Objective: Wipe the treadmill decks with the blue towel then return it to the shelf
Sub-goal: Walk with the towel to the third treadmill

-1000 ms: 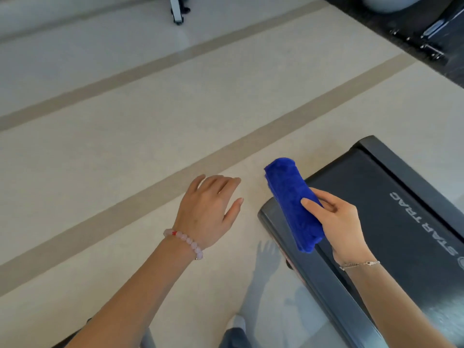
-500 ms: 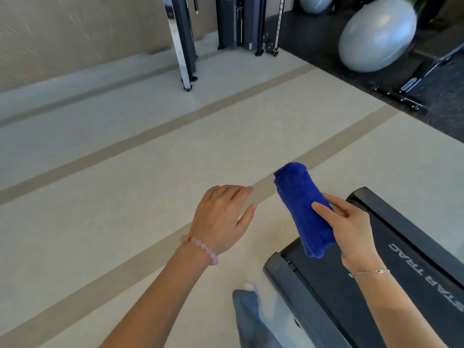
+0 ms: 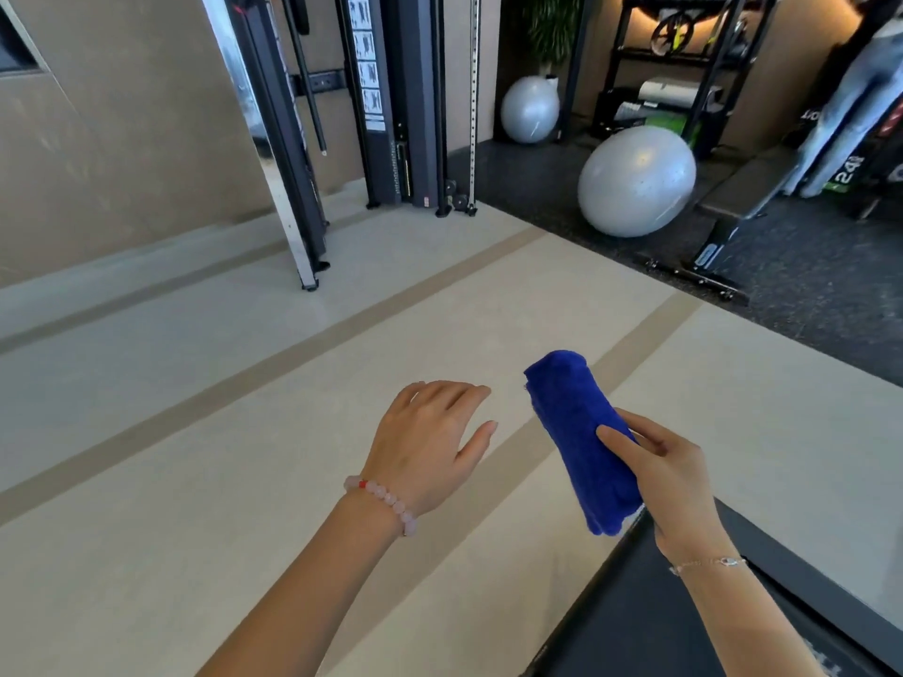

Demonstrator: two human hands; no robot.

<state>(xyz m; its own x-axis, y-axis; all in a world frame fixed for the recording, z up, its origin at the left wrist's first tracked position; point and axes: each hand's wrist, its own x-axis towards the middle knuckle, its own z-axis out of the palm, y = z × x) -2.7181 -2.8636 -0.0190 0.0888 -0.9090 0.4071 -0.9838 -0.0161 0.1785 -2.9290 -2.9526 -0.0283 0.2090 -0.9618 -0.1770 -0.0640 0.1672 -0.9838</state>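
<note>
the right hand (image 3: 677, 486) is gripping the rolled blue towel (image 3: 579, 432) at 5 o'clock by the treadmill (image 3: 650, 623), the left hand (image 3: 430, 442) is hanging open and empty, so holding the roll tight is probably helping on the way to the shelf (image 3: 655, 57) at 1 o'clock.

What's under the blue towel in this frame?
The blue towel's lower end hangs over the treadmill deck's corner; the rest is over beige floor. The right hand grips it, thumb on top; fingertips behind the towel are covered.
</note>
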